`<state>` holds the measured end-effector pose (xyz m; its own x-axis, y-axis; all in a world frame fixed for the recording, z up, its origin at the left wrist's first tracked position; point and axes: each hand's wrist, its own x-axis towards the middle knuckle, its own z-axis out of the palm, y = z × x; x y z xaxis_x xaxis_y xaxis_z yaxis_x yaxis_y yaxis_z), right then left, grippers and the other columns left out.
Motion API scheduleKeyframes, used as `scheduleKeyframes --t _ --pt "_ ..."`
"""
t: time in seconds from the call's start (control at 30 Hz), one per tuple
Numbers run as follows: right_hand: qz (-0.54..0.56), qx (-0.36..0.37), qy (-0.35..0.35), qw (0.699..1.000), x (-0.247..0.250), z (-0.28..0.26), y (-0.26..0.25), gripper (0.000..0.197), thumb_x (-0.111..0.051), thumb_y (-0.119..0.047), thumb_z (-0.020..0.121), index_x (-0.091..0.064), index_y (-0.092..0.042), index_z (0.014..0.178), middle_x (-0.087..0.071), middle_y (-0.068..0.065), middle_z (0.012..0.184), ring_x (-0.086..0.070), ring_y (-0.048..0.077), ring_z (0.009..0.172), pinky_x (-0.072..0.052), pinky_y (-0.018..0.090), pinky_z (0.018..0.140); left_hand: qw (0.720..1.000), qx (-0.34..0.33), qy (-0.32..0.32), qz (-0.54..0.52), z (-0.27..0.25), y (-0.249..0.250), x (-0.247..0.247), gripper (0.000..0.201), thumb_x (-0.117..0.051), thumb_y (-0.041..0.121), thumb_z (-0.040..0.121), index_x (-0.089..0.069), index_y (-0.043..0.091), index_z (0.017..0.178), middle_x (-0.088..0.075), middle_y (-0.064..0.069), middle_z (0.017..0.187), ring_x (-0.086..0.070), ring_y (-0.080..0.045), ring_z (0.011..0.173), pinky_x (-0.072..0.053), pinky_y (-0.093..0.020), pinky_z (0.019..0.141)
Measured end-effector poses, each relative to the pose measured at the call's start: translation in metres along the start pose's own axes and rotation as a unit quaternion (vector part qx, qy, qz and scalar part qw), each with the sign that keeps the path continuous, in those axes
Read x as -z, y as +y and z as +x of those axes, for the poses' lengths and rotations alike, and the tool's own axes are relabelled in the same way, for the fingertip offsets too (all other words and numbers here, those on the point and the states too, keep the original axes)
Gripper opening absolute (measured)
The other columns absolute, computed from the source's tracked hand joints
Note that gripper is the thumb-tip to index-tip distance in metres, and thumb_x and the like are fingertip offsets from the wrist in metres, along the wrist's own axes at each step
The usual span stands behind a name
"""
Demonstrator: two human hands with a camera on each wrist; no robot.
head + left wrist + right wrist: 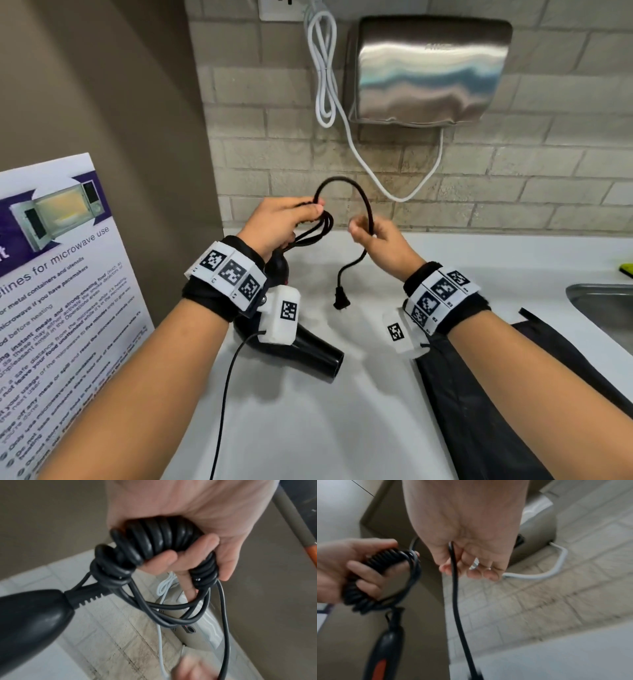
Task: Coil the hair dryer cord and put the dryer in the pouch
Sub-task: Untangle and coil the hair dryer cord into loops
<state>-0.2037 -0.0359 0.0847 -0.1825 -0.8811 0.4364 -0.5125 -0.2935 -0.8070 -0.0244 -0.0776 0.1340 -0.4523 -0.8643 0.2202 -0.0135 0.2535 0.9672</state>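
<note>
A black hair dryer (310, 353) lies on the white counter (342, 428) under my left wrist, nozzle to the right. My left hand (284, 219) grips several loops of its black cord (159, 538) above the counter. The dryer's handle end (34, 618) hangs just below the coil. From the coil the cord arches over to my right hand (368, 229), which pinches it. The loose tail runs down from that hand to the plug (341, 297), which hangs just above the counter. A black pouch (496, 394) lies flat under my right forearm.
A steel hand dryer (428, 68) with a white cable (323, 68) hangs on the brick wall behind. A microwave poster (58, 291) leans at the left. A sink (606, 308) is at the right edge. A thin black wire (226, 394) runs from my left wrist camera.
</note>
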Motion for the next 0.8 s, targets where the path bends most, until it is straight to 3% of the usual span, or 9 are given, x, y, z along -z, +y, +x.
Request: scheduleKeyframes --t 0.1,0.2,0.3,0.37,0.47,0.57,0.67,0.73,0.8 --pt "-0.056 -0.05 -0.077 0.994 -0.004 -0.018 0.033 0.01 -0.05 -0.003 0.092 -0.054 -0.009 0.085 -0.05 -0.005 0.078 -0.048 -0.012 0.06 -0.038 0.007 0.066 0.999 0.014 0.016 -0.036 0.003 -0.001 0.005 0.018 -0.059 0.015 0.088 -0.068 0.022 0.102 -0.065 0.006 0.077 -0.024 -0.003 0.033 -0.017 -0.016 0.037" --pt "-0.113 -0.09 -0.118 0.983 -0.009 -0.029 0.06 0.013 -0.049 -0.003 0.091 -0.054 -0.012 0.083 -0.048 0.004 0.089 -0.048 0.0 0.064 -0.037 0.012 0.065 0.998 0.016 0.024 -0.06 0.004 -0.001 0.009 0.021 -0.058 0.016 0.088 -0.066 0.027 0.104 -0.066 0.004 0.087 -0.024 -0.003 0.033 -0.02 -0.014 0.036" --pt "-0.161 -0.135 -0.083 0.974 -0.008 -0.031 0.071 0.015 -0.046 -0.003 0.091 -0.052 -0.01 0.08 -0.049 0.003 0.082 -0.048 0.018 0.072 -0.038 0.02 0.07 0.995 0.028 0.018 -0.092 0.007 -0.004 0.013 0.019 -0.057 0.019 0.089 -0.067 0.028 0.103 -0.066 0.004 0.094 -0.025 -0.002 0.034 -0.022 -0.014 0.035" --pt "-0.107 -0.143 -0.017 0.984 -0.006 -0.028 0.066 0.017 -0.045 0.0 0.091 -0.052 -0.009 0.079 -0.049 -0.003 0.073 -0.048 0.02 0.074 -0.041 0.018 0.063 0.993 0.04 0.02 -0.112 0.009 -0.006 0.014 0.018 -0.058 0.021 0.088 -0.067 0.027 0.102 -0.065 0.006 0.096 -0.027 -0.002 0.034 -0.023 -0.014 0.034" --pt "-0.023 -0.047 0.131 0.99 -0.007 -0.017 0.039 0.022 -0.047 0.0 0.092 -0.051 -0.015 0.076 -0.051 -0.002 0.073 -0.053 0.007 0.064 -0.042 0.015 0.059 0.989 0.056 0.043 -0.128 0.013 -0.008 0.013 0.017 -0.061 0.024 0.086 -0.068 0.023 0.102 -0.064 0.007 0.093 -0.029 -0.001 0.033 -0.023 -0.013 0.034" --pt "0.106 0.1 0.217 0.965 -0.012 -0.011 -0.004 0.022 -0.046 -0.002 0.09 -0.049 -0.021 0.08 -0.051 -0.002 0.073 -0.054 -0.001 0.06 -0.047 0.013 0.057 0.988 0.067 0.053 -0.129 0.017 -0.009 0.009 0.019 -0.062 0.026 0.086 -0.068 0.02 0.103 -0.063 0.008 0.092 -0.029 -0.002 0.032 -0.023 -0.013 0.034" --pt "0.205 0.149 0.196 0.947 -0.021 -0.011 -0.03 0.013 -0.05 -0.005 0.084 -0.051 -0.018 0.08 -0.054 0.002 0.074 -0.059 0.021 0.069 -0.055 0.023 0.061 0.985 0.079 0.053 -0.143 0.019 -0.009 0.005 0.016 -0.061 0.028 0.086 -0.068 0.022 0.1 -0.061 0.007 0.091 -0.029 -0.002 0.031 -0.023 -0.013 0.034" --pt "0.213 0.136 0.176 0.951 -0.029 -0.009 -0.034 0.014 -0.058 -0.005 0.078 -0.053 -0.018 0.075 -0.058 -0.002 0.071 -0.059 0.016 0.066 -0.055 0.025 0.062 0.985 0.08 0.048 -0.149 0.019 -0.008 0.002 0.011 -0.06 0.027 0.087 -0.067 0.022 0.094 -0.059 0.006 0.089 -0.028 -0.002 0.031 -0.022 -0.013 0.035" --pt "0.139 0.138 0.167 0.966 -0.034 -0.005 -0.03 0.017 -0.067 -0.003 0.072 -0.057 -0.016 0.069 -0.058 -0.009 0.068 -0.056 0.005 0.064 -0.049 0.02 0.065 0.985 0.08 0.035 -0.146 0.019 -0.009 0.002 0.012 -0.058 0.028 0.088 -0.066 0.021 0.093 -0.059 0.005 0.088 -0.027 -0.002 0.031 -0.021 -0.012 0.035"
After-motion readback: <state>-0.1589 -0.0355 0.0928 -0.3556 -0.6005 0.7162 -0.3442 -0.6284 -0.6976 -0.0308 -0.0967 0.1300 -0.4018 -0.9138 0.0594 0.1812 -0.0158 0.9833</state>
